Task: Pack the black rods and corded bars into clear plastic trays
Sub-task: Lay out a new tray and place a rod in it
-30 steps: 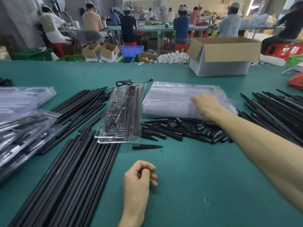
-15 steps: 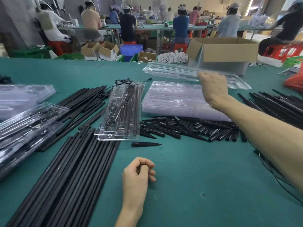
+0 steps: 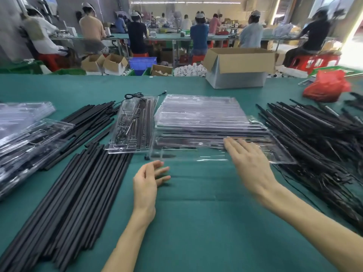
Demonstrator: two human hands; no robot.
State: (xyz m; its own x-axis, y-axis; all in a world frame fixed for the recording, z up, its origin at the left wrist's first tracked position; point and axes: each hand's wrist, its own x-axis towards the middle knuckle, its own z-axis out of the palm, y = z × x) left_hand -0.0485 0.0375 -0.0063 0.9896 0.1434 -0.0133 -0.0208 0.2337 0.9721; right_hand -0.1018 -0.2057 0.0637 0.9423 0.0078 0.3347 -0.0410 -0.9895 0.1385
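Green table [image 3: 196, 222] with black rods, corded bars and clear trays; both hands hold nothing.

Rods [image 3: 78, 193] lie in a long pile at near left. Corded bars [image 3: 314, 138] are heaped at right. Packed trays [image 3: 23, 138] sit at far left. A tray stack [image 3: 200, 112] sits at centre, with a filled tray [image 3: 133, 126] just to its left. One empty tray [image 3: 186, 154] lies against the stack's near side. The right hand [image 3: 249, 163] is blurred, with straight fingers over that tray's near right part. The left hand [image 3: 147, 183] is relaxed on the table, near the tray's left corner.
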